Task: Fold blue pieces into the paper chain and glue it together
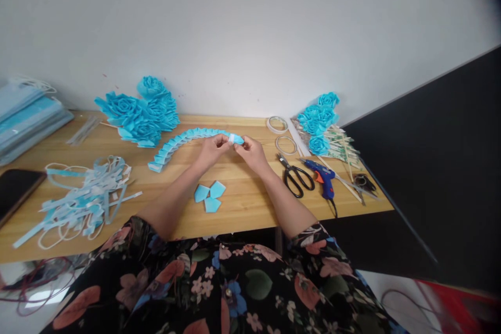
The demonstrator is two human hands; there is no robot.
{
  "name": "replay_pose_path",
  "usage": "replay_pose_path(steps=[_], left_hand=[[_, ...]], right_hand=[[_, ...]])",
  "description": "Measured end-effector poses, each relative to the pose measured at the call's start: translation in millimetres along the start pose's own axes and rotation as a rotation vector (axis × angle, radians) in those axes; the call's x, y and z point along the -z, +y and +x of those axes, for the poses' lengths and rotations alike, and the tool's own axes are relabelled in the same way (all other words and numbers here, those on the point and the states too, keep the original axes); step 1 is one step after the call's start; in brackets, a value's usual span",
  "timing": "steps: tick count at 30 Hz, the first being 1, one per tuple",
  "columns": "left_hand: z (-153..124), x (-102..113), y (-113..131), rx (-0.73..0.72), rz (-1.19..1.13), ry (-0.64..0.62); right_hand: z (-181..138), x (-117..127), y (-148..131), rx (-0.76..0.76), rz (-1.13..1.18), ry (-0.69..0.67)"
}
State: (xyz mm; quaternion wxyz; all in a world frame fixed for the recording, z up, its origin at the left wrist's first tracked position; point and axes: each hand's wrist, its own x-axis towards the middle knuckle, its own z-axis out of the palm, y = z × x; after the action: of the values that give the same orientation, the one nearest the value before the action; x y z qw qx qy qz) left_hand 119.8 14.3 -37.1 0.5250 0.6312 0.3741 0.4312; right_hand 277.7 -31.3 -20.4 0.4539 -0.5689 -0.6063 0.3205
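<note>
Over the middle of the bench (250,209), the left grip (213,148) and right grip (252,154) are both pinched closed, thumbs against fingertips, on a small blue-and-white folded piece (238,139) held between them. Its long axis runs roughly nine to three o'clock. The chain of blue folds (182,141) curves away toward nine, the left grip nearer it; whether it joins the piece is hard to tell. Three loose blue pieces (212,205) lie at seven o'clock.
</note>
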Motion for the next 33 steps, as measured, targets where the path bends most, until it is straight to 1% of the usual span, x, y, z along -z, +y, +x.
replay_pose_path(steps=[7, 15, 19, 22, 25, 30, 33], left_hand=[[1, 1, 0, 0.002, -0.015, -0.026], [1, 3, 1, -0.001, 0.054, 0.001], [2, 2, 4, 0.023, 0.088, 0.045], [3, 2, 3, 0.055, 0.054, 0.112], [3, 3, 0, 0.061, 0.02, 0.159], [4, 3, -5, 0.058, -0.032, 0.149], [5, 2, -7, 0.054, -0.059, 0.128]], right_hand=[[2, 1, 2, 0.012, -0.012, 0.002], [4, 1, 7, 0.021, -0.018, 0.02], [6, 1, 9, 0.021, 0.032, 0.043], [5, 2, 7, 0.023, 0.091, 0.136], [2, 1, 4, 0.066, -0.014, 0.236], [0, -3, 6, 0.246, -0.241, 0.172], [1, -4, 11, 0.272, -0.311, 0.16]])
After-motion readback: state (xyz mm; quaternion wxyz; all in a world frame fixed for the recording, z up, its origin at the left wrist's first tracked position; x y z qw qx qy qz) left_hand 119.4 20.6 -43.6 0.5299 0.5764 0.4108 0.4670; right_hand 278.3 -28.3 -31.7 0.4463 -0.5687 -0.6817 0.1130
